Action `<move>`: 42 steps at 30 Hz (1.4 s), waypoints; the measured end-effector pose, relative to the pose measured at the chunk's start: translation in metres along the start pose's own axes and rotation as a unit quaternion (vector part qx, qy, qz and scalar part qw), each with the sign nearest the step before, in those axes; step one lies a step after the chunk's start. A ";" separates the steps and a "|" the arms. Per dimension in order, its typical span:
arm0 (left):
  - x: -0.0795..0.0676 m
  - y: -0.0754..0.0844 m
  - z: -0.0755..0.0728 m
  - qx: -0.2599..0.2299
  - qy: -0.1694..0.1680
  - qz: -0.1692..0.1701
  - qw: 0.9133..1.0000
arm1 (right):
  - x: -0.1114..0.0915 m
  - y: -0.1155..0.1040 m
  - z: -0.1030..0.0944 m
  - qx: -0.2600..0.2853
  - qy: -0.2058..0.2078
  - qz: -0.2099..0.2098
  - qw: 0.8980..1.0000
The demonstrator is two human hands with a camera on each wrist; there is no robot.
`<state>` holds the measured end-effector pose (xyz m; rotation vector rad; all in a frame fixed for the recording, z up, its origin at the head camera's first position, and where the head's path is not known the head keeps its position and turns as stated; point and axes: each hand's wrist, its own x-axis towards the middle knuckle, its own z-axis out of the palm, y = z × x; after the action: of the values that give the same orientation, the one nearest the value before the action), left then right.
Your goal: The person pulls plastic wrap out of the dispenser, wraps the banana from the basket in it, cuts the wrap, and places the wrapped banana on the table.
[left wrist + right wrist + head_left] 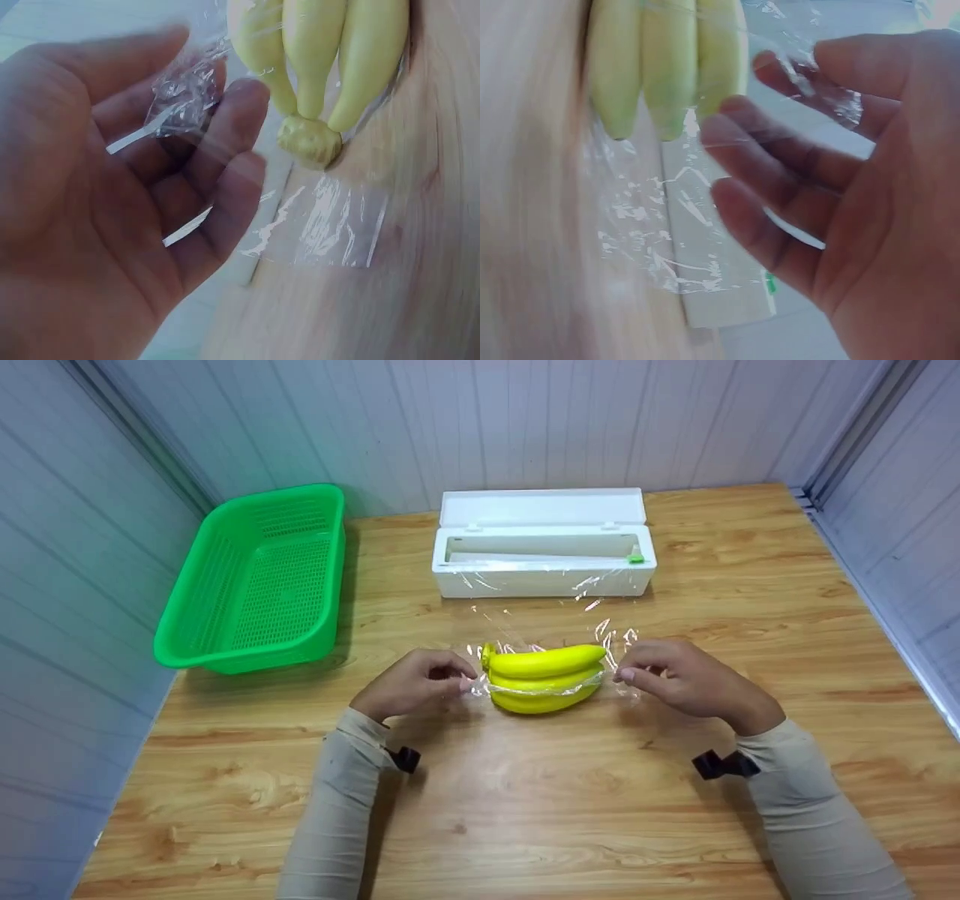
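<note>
One left hand [415, 684], one right hand [691, 681]: both are pinching film [330, 223] at bananas' [546, 666] nine and three o'clock; uneven tugging could be tearing it.

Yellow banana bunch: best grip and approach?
Probably across the middle of the yellow banana bunch, from above, spanning near and far edges: it lies lengthwise left to right, and the left hand and right hand pinch clear plastic film beyond its ends.
</note>
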<state>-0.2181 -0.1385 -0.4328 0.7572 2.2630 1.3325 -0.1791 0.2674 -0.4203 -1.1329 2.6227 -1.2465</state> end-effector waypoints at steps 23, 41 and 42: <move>0.004 0.011 0.000 -0.019 0.039 0.028 0.999 | 0.012 0.018 0.035 0.165 0.136 0.048 0.976; 0.018 0.005 0.021 -0.068 0.145 0.060 0.985 | 0.012 0.018 0.047 0.167 0.228 0.043 0.958; 0.019 0.006 0.021 -0.073 0.152 0.063 0.984 | 0.013 0.019 0.047 0.170 0.228 0.038 0.958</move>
<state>-0.2189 -0.1105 -0.4388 0.6960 2.3426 1.7576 -0.1850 0.2361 -0.4616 -0.7513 2.5401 -2.0497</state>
